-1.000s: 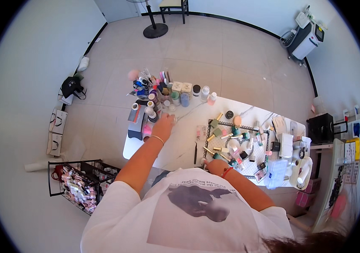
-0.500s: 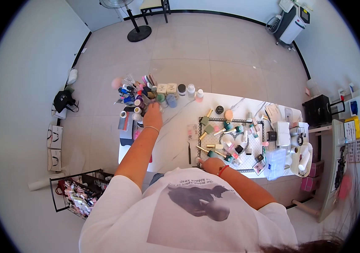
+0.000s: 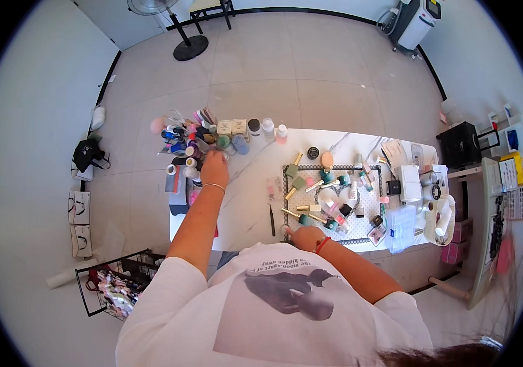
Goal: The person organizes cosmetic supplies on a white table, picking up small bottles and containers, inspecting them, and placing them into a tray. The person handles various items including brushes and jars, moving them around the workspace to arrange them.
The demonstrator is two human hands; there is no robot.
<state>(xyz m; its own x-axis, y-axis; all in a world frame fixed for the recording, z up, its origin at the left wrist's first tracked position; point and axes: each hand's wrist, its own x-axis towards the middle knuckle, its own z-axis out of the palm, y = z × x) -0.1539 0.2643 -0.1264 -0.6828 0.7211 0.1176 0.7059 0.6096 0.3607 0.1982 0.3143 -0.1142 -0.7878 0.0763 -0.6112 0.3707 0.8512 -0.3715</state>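
My left hand (image 3: 215,169) reaches to the far left of the white table, its fingers bent down beside a crowd of jars. Its fingers look closed, but whatever they hold is hidden. Just beyond them stand a green-topped jar (image 3: 223,141) and a bluish jar (image 3: 240,145). White-capped bottles (image 3: 191,167) are left of the hand. My right hand (image 3: 306,237) rests at the front left corner of a dotted tray mat (image 3: 298,227) with a dark lace border. Its fingers are curled at a small pale round thing (image 3: 285,229) too small to name. Black tweezers (image 3: 272,220) lie left of it.
Green and gold nail polish bottles (image 3: 298,183) lie scattered on the mat. A brush holder group (image 3: 179,136) crowds the far left corner. At the right stand a clear plastic box (image 3: 401,228) and a cream basket (image 3: 450,230). A wire trolley (image 3: 117,284) is at lower left.
The whole view has shifted slightly, so the table sits a little further left. Both hands stay at nearly the same places on the table.
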